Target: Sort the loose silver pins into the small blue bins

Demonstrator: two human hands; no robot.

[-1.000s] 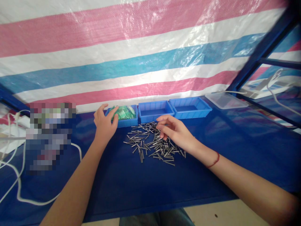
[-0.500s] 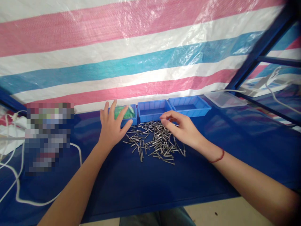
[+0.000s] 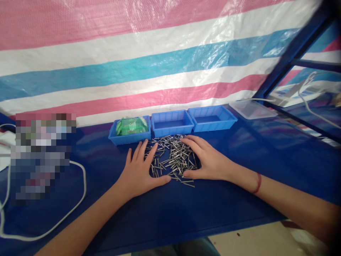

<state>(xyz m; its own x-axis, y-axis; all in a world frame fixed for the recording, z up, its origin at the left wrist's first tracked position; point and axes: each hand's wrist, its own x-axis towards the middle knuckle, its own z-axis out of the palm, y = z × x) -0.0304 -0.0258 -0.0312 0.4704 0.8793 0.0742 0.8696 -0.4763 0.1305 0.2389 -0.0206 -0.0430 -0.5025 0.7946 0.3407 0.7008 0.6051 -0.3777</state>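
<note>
A loose pile of metal pop rivets (image 3: 178,156) lies on the blue table (image 3: 170,213). My left hand (image 3: 141,170) rests at the pile's left edge, its fingers spread and thumb pointing right. On the right edge lies my right hand (image 3: 210,160), fingers apart and curved around that side of the pile. Neither hand is closed on a rivet. Just behind the pile stand three blue bins: the left bin (image 3: 129,138) holds a green plastic packet (image 3: 131,125), while the middle bin (image 3: 173,131) and right bin (image 3: 213,125) show bare floors.
A clear plastic lid (image 3: 252,109) lies right of the bins. White cable (image 3: 84,185) loops across the table's left side, near a pixelated patch. A striped tarp (image 3: 149,71) hangs behind, and a dark blue metal frame (image 3: 295,49) slants up at the right.
My left hand came down from over the left bin to the pile's left edge. My right hand opened from a pinch and lowered to the right edge. The view shifted slightly.
</note>
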